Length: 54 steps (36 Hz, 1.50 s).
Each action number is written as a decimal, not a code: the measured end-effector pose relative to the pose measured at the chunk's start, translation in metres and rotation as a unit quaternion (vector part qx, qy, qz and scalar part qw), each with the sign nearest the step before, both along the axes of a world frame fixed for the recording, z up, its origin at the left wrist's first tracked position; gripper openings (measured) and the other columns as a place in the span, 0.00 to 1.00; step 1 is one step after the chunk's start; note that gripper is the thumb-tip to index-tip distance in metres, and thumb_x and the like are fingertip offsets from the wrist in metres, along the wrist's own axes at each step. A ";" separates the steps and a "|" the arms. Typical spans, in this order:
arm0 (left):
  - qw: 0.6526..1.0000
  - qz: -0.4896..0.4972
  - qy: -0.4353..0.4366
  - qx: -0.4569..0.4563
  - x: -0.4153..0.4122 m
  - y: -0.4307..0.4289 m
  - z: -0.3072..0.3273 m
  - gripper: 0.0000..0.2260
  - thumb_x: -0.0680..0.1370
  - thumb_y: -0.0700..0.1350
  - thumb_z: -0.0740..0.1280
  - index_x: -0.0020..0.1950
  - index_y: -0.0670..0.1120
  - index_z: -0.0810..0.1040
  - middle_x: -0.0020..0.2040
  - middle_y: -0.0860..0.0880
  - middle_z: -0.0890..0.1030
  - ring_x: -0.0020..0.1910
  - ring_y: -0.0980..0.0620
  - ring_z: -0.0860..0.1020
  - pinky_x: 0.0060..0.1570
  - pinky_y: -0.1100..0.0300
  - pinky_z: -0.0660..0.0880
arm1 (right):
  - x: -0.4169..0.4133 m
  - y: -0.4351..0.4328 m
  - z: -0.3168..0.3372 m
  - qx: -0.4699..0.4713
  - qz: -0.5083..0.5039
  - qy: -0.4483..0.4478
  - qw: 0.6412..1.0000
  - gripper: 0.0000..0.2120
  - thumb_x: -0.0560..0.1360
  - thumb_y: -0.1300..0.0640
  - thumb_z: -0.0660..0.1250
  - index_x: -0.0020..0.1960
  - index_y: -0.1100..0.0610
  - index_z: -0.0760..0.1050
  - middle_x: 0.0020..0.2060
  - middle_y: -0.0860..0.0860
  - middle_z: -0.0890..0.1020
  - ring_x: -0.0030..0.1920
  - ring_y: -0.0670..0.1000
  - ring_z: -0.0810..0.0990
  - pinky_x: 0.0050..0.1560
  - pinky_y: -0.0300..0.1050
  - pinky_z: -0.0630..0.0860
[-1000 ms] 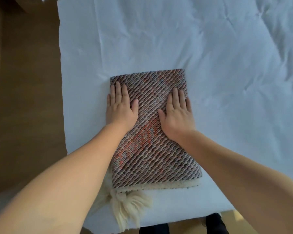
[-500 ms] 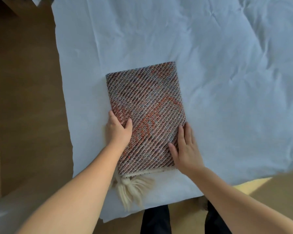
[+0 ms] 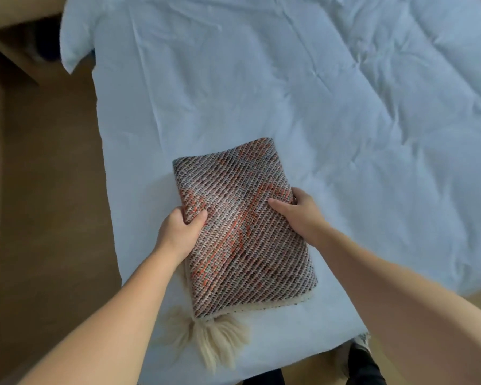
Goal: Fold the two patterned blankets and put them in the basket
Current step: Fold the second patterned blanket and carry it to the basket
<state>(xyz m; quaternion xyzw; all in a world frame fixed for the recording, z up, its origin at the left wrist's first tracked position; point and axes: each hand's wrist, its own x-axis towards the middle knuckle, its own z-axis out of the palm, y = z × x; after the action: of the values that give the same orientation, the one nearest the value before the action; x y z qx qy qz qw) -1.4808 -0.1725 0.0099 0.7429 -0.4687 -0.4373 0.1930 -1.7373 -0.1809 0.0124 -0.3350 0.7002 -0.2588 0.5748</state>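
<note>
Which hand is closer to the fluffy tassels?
The left hand. It grips the blanket on the side where the cream tassels hang from the near corner. The right hand grips the opposite edge, farther away.

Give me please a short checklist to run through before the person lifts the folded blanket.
1. Blanket folded flat: ok.
2. Left hand grips its left edge: ok.
3. Right hand grips its right edge: ok.
4. Tassels tucked in: not ok, they lie loose on the sheet.
5. Basket place known: cannot tell, none in view.
</note>
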 end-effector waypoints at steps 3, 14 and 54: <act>1.000 -0.021 -0.003 -0.017 -0.017 -0.006 0.040 0.15 0.76 0.55 0.66 0.58 0.47 0.75 0.53 0.49 0.79 0.51 0.48 0.77 0.55 0.54 0.73 | -0.010 0.008 0.036 -0.017 -0.027 0.008 0.999 0.16 0.73 0.50 0.73 0.58 0.52 0.75 0.45 0.49 0.85 0.42 0.50 0.85 0.48 0.54 0.82; 0.972 -0.162 0.078 -0.154 -0.160 -0.013 0.219 0.07 0.79 0.49 0.64 0.53 0.48 0.72 0.46 0.53 0.77 0.48 0.51 0.75 0.50 0.60 0.69 | -0.126 0.077 0.223 -0.158 -0.184 0.086 0.966 0.12 0.74 0.54 0.72 0.56 0.52 0.75 0.44 0.50 0.84 0.41 0.48 0.84 0.44 0.51 0.82; 0.749 -0.554 0.285 -0.224 -0.755 0.275 0.404 0.16 0.78 0.51 0.64 0.64 0.47 0.73 0.55 0.53 0.81 0.54 0.55 0.78 0.56 0.57 0.75 | -0.582 0.514 0.400 -0.308 -0.499 0.314 0.747 0.20 0.75 0.48 0.69 0.65 0.51 0.73 0.52 0.43 0.80 0.49 0.41 0.78 0.53 0.43 0.75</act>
<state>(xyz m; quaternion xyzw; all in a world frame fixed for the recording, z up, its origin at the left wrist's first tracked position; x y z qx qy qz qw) -2.2358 0.1021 0.4143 0.1288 -0.8058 -0.5415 0.2023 -2.3192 0.3327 0.4123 -0.1590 0.7910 -0.5904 -0.0226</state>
